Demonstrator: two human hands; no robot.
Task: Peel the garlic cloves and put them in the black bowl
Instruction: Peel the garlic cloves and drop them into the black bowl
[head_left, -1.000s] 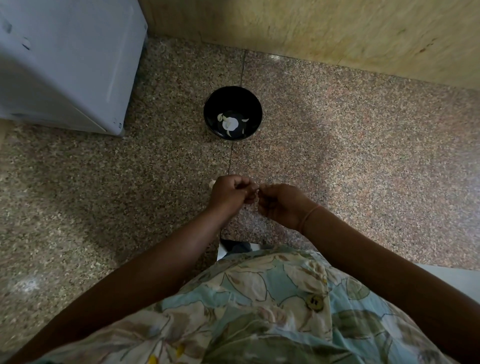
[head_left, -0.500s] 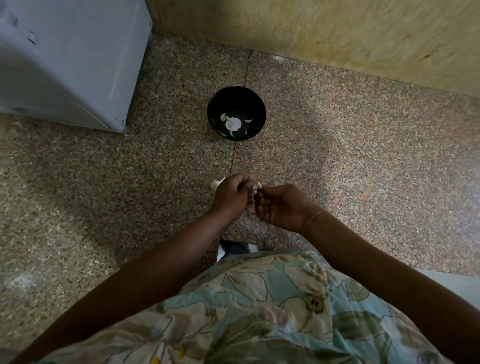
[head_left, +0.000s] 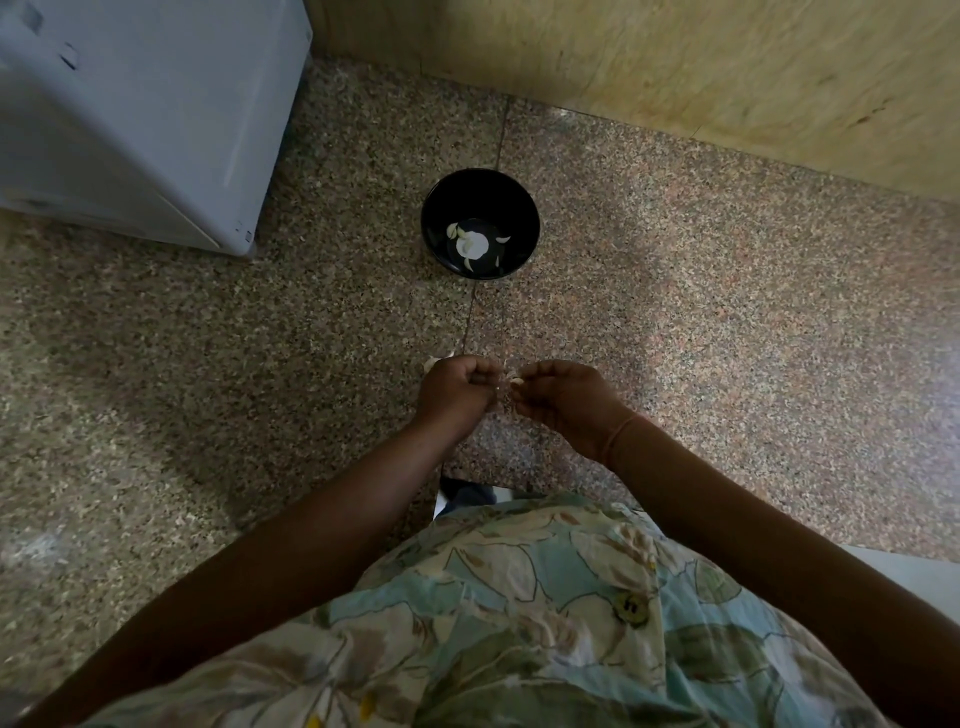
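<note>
Over the speckled floor (head_left: 727, 322), a garlic clove (head_left: 516, 382) is pinched by the right hand (head_left: 563, 400) and mostly hidden. The left hand (head_left: 457, 387) is curled just beside it; its contents cannot be told. Peeled cloves (head_left: 470, 244) are seen in the black bowl (head_left: 522, 208) beyond.

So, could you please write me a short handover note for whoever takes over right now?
Right hand pinches a clove.
Left hand is curled right beside it; its grip is hidden.
Bowl stands beyond the hands.
Done: a few cloves lie in the bowl.
Left: finish peeling the held clove and drop it in the bowl.
</note>
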